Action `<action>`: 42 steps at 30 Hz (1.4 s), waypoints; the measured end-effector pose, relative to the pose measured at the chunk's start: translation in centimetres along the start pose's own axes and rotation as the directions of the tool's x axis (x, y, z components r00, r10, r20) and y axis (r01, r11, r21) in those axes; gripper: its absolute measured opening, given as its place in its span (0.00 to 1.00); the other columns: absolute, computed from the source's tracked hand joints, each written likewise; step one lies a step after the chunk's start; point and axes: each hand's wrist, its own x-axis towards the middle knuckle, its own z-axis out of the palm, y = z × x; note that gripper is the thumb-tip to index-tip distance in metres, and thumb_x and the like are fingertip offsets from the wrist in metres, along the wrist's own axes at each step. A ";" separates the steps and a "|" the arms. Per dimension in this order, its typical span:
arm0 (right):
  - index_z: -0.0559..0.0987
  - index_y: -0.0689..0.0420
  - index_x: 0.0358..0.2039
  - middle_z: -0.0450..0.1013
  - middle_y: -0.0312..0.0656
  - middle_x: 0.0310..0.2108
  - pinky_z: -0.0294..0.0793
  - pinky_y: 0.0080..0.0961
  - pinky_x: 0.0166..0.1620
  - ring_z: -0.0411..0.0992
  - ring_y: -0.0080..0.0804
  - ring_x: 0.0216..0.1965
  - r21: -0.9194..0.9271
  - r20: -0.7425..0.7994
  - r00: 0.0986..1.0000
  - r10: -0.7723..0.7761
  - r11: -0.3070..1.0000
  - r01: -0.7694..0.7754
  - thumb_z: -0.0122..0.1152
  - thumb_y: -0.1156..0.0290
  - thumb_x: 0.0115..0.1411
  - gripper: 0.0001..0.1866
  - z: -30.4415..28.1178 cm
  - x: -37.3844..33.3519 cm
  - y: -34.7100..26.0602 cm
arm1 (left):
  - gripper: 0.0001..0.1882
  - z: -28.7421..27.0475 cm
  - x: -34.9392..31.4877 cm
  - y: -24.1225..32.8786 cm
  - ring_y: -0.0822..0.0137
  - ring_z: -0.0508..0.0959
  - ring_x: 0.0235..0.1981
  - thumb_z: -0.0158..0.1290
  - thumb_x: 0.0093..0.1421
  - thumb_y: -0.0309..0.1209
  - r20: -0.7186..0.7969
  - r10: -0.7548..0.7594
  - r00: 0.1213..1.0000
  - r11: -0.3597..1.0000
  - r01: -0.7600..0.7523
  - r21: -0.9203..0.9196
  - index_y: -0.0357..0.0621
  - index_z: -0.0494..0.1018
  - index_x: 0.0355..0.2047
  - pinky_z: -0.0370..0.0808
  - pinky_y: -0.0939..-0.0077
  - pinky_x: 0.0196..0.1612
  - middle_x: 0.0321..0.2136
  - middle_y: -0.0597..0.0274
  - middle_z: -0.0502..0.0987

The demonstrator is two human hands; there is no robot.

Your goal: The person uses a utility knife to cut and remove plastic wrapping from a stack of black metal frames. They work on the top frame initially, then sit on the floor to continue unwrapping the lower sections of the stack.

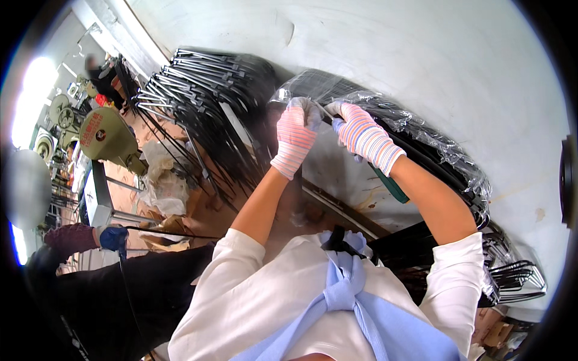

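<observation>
Both my hands wear striped knit gloves and are raised close together in front of a pale wall. My left hand point(295, 138) is closed at the end of a long curved bundle of black rods, where clear plastic wrap point(282, 95) covers it; what its fingers pinch is hidden. My right hand point(366, 133) is closed round a green-handled tool point(391, 184), whose handle sticks out below the palm. A thin metal piece point(325, 111) shows between the two hands. The wrapped bundle point(421, 137) arcs down to the right, behind my right forearm.
Many black rods with silvery ends point(208, 84) stand stacked to the left against the wall. A co-worker's blue-gloved hand point(113, 238) is near a black cable at lower left. Farther off are a green machine point(105, 133), plastic bags point(165, 183) and another person point(103, 78).
</observation>
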 end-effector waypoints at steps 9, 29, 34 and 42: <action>0.72 0.53 0.44 0.70 0.50 0.42 0.66 0.39 0.48 0.67 0.51 0.45 -0.037 -0.390 0.876 -0.282 0.956 0.291 0.47 0.66 0.54 0.17 -2.3 2.9 -4.9 | 0.06 1.4 -0.6 -1.0 0.63 0.72 0.24 0.51 0.49 0.23 -0.051 -0.021 0.998 0.999 0.020 -0.030 0.38 0.68 0.28 0.69 0.74 0.29 0.23 0.57 0.73; 0.75 0.52 0.39 0.72 0.45 0.41 0.70 0.40 0.44 0.70 0.48 0.43 -0.522 -0.224 0.922 -0.315 0.838 0.159 0.49 0.68 0.50 0.14 -1.1 5.3 -2.3 | 0.20 -0.5 3.1 4.0 0.54 0.74 0.39 0.54 0.48 0.45 0.201 -0.294 0.935 0.710 0.073 0.701 0.45 0.72 0.36 0.71 0.64 0.41 0.34 0.53 0.76; 0.76 0.54 0.37 0.72 0.47 0.39 0.71 0.41 0.42 0.70 0.49 0.41 -0.518 -0.242 0.917 -0.317 0.842 0.155 0.50 0.68 0.50 0.14 -1.4 4.4 -3.0 | 0.27 -1.8 5.7 1.4 0.54 0.73 0.42 0.53 0.47 0.51 0.393 -0.351 0.850 0.821 0.077 0.566 0.44 0.73 0.40 0.69 0.68 0.46 0.38 0.52 0.74; 0.76 0.56 0.40 0.72 0.51 0.41 0.68 0.51 0.42 0.69 0.56 0.44 -0.449 -0.248 0.929 -0.274 0.882 0.140 0.51 0.69 0.49 0.16 -1.6 7.2 -1.6 | 0.22 -1.3 4.6 3.7 0.53 0.74 0.39 0.52 0.48 0.47 0.266 -0.256 0.929 0.690 -0.017 0.724 0.43 0.74 0.36 0.71 0.66 0.43 0.36 0.51 0.75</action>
